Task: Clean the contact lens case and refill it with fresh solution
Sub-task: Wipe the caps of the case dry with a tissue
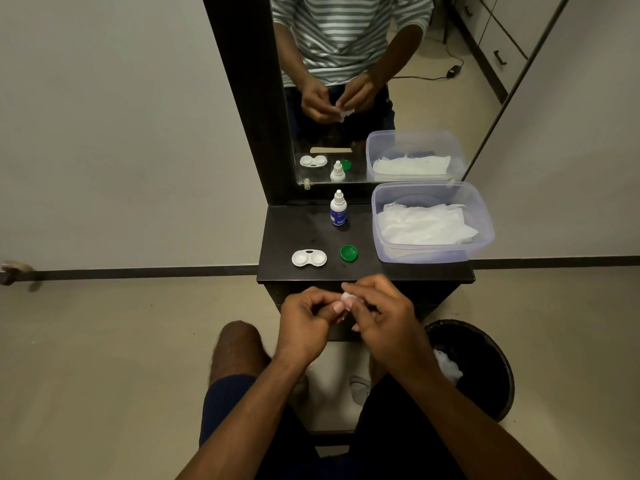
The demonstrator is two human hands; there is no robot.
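White tissue (347,296), soft and light, is pinched between both hands (304,320) at lower centre; the stiff, slick case (309,258) suits edge grips.

On the dark shelf (287,233) before me I count one white lens case (309,258) with two open wells, one loose green cap (348,253), one solution bottle (338,208) and one clear plastic tub (433,252) of tissues (426,225). One black bin (485,362) stands at my right. My two hands (left (306,323), right (381,315)) share one small white piece (347,298).
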